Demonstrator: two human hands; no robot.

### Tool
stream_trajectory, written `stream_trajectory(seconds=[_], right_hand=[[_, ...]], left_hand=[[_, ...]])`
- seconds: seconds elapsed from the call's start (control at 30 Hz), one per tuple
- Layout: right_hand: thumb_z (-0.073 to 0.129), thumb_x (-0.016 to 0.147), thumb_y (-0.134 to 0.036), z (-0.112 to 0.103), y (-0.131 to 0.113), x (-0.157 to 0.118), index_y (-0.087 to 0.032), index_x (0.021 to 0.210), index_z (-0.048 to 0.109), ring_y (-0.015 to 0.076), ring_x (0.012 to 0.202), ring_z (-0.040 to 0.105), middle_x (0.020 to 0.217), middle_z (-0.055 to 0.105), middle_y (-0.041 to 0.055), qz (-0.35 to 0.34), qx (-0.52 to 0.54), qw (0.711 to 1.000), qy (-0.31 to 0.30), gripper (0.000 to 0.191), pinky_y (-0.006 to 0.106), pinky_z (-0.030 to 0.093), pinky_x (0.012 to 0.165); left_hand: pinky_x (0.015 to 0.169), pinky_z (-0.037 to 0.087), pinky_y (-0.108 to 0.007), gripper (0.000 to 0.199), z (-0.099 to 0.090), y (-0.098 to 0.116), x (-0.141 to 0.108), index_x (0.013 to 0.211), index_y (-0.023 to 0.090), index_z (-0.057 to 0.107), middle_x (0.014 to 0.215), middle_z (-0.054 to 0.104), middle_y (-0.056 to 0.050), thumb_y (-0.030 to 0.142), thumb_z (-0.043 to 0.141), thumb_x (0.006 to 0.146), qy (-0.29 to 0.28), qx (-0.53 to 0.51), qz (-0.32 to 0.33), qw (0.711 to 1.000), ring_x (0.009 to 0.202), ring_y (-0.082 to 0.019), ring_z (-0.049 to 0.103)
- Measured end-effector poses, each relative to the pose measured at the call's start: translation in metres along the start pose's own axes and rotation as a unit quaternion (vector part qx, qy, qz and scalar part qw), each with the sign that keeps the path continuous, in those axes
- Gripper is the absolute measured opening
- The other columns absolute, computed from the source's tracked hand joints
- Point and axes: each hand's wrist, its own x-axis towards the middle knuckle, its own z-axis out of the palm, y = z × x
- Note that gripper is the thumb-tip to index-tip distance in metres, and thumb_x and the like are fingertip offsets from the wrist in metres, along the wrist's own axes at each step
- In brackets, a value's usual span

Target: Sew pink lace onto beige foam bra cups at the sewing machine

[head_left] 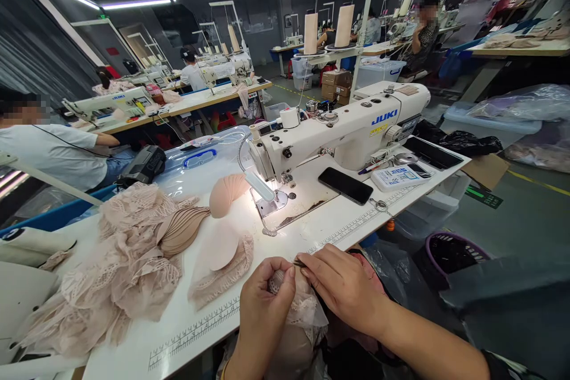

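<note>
Near the front edge of the white sewing table (pixel 178 332), my left hand (pixel 268 303) pinches a beige lace piece (pixel 300 300) that hangs over my lap. Close beside it on the right, my right hand (pixel 341 285) has its fingers closed on a small dark metal tool at the top of the lace; the tool's full shape is hidden. A pale cup pad (pixel 222 246) lies on a folded lace piece (pixel 225 285) left of my hands. The sewing machine (pixel 338 127) stands behind them, its lamp lit over the needle plate.
Heaped beige lace fabric (pixel 133 255) and stacked brown cups (pixel 184 228) cover the table's left. Peach cups (pixel 227 193) lie near the needle. A black phone (pixel 345 184) and white box (pixel 396 177) rest at right. A person in a white shirt (pixel 53 154) sits at left.
</note>
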Motion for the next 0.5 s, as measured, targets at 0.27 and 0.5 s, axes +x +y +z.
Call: stream_trajectory(seconds=[0.27, 0.5], right_hand=[[0.049, 0.108, -0.017, 0.0018, 0.0003, -0.0006, -0.013, 0.126, 0.063, 0.0212, 0.078, 0.059, 0.085, 0.068, 0.0069, -0.002, -0.002, 1.0, 0.007, 0.023, 0.035, 0.049, 0.065], [0.048, 0.108, -0.015, 0.0051, 0.002, -0.0019, -0.011, 0.126, 0.063, 0.0209, 0.076, 0.058, 0.085, 0.067, 0.0071, -0.009, -0.008, 1.0, 0.001, 0.024, 0.034, 0.049, 0.064]], left_hand=[[0.065, 0.054, -0.024, 0.025, 0.0008, -0.0062, 0.0004, 0.081, 0.022, 0.072, 0.075, 0.072, 0.0, 0.045, 0.067, 0.087, -0.009, 0.005, 0.013, 1.0, 0.068, -0.017, 0.064], [0.064, 0.053, -0.024, 0.024, 0.0042, -0.0087, 0.0005, 0.08, 0.021, 0.071, 0.073, 0.071, 0.001, 0.044, 0.066, 0.088, -0.03, -0.01, 0.005, 0.999, 0.067, -0.017, 0.063]])
